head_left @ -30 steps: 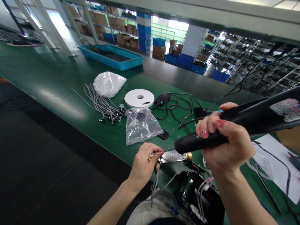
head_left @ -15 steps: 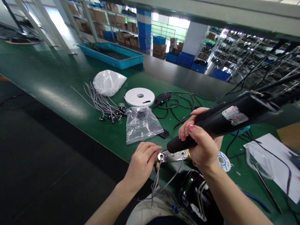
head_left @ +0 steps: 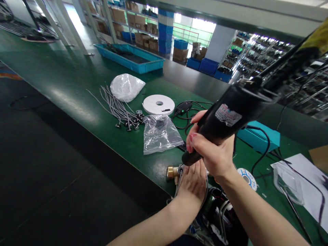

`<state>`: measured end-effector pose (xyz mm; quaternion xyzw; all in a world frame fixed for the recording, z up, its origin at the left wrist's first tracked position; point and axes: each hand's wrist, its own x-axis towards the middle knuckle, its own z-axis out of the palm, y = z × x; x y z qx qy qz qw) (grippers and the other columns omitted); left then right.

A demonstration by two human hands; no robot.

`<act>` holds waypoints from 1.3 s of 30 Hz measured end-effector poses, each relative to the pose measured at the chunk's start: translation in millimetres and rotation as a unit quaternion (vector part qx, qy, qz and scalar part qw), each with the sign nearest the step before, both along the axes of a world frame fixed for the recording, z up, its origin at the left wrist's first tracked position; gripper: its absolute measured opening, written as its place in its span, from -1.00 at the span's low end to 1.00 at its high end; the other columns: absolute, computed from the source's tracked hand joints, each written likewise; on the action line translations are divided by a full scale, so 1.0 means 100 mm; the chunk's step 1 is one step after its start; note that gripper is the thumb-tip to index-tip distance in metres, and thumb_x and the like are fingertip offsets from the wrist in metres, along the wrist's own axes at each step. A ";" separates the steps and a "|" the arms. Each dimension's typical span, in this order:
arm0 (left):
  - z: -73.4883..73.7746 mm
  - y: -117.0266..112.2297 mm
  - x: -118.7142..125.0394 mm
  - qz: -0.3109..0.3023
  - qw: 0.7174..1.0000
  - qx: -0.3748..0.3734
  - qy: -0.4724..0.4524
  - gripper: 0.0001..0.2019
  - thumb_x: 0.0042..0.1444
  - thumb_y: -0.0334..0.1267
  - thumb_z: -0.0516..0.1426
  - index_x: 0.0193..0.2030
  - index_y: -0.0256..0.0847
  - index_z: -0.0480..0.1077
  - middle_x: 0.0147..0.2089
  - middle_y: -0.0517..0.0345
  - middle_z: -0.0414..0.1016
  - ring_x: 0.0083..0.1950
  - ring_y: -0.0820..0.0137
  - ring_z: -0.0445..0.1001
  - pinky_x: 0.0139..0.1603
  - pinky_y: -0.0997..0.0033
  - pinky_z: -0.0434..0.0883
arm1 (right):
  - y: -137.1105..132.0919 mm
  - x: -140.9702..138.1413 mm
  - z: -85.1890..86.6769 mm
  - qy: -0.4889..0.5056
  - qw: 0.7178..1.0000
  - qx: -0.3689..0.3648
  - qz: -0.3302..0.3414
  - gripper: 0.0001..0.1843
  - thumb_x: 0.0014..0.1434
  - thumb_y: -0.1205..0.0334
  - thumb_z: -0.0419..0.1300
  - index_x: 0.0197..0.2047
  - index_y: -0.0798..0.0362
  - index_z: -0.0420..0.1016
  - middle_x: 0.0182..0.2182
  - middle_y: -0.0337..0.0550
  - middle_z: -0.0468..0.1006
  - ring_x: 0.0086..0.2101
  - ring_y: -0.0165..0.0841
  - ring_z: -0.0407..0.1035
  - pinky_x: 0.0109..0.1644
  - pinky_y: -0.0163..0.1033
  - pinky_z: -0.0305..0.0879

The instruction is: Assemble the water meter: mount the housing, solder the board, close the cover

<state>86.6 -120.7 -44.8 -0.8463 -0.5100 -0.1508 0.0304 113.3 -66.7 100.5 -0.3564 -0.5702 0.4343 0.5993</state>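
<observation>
My right hand (head_left: 214,148) is wrapped around a black electric screwdriver (head_left: 222,114) with a worn white label. The tool slants down to the left, its nose just over a metal fitting with a threaded brass end (head_left: 170,173). Across this fitting lies my left hand (head_left: 192,181), gripping it with the fingers together; the fingertips are partly behind the tool. A grey cable (head_left: 180,180) comes out of a hole by the brass end. Most of the fitting's plate is covered by my left hand. Below is a dark housing (head_left: 222,215) with wires inside.
On the green bench lie a clear plastic bag (head_left: 161,135), a white tape roll (head_left: 159,104), grey cables with black ends (head_left: 120,109) and a white bag (head_left: 126,87). A teal box (head_left: 261,136), a solder spool (head_left: 247,178) and tweezers (head_left: 294,212) are at right; a blue tray (head_left: 151,66) stands behind.
My left hand has moved right, from the fitting's left end to across its plate, uncovering the brass end. The screwdriver has tilted more steeply in my right hand. The view has shifted slightly.
</observation>
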 end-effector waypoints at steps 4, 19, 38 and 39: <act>-0.04 0.06 0.09 0.017 1.000 0.002 0.012 -0.57 0.19 -0.42 -0.11 0.19 -0.42 0.23 0.16 -0.17 0.35 0.19 0.14 0.30 0.12 0.15 0.34 | 0.02 -0.01 -0.01 -0.003 1.000 0.001 -0.013 -0.81 -0.16 0.39 0.19 -0.39 0.05 0.34 -0.60 -0.36 0.34 -0.61 -0.48 0.21 -0.52 -0.29 0.18; -0.15 0.02 0.11 0.026 0.999 0.022 0.022 -0.57 0.20 -0.42 -0.11 0.19 -0.42 0.24 0.18 -0.19 0.33 0.22 0.12 0.27 0.16 0.13 0.32 | 0.06 -0.01 -0.08 -0.021 0.999 0.002 0.039 -0.73 -0.10 0.37 0.19 -0.24 0.06 0.41 -0.63 -0.39 0.32 -0.65 -0.50 0.18 -0.57 -0.33 0.13; 0.56 0.95 -0.55 -0.053 0.989 -0.099 -0.101 -0.81 0.24 -0.38 -0.03 -0.20 -0.28 0.41 -0.21 0.01 0.44 -0.13 0.30 0.37 -0.08 0.23 0.37 | 0.07 0.74 0.20 0.109 0.983 0.092 -0.113 -0.75 -0.09 0.42 0.15 -0.27 0.04 0.37 -0.66 -0.40 0.31 -0.70 -0.49 0.19 -0.60 -0.32 0.14; 0.47 1.10 -0.46 -0.061 0.989 -0.101 -0.090 -0.83 0.22 -0.40 0.00 -0.21 -0.30 0.42 -0.22 0.01 0.45 -0.13 0.30 0.38 -0.06 0.22 0.37 | 0.06 0.74 0.18 0.107 0.983 0.089 -0.116 -0.75 -0.08 0.42 0.15 -0.27 0.03 0.37 -0.65 -0.40 0.31 -0.70 -0.49 0.19 -0.60 -0.32 0.15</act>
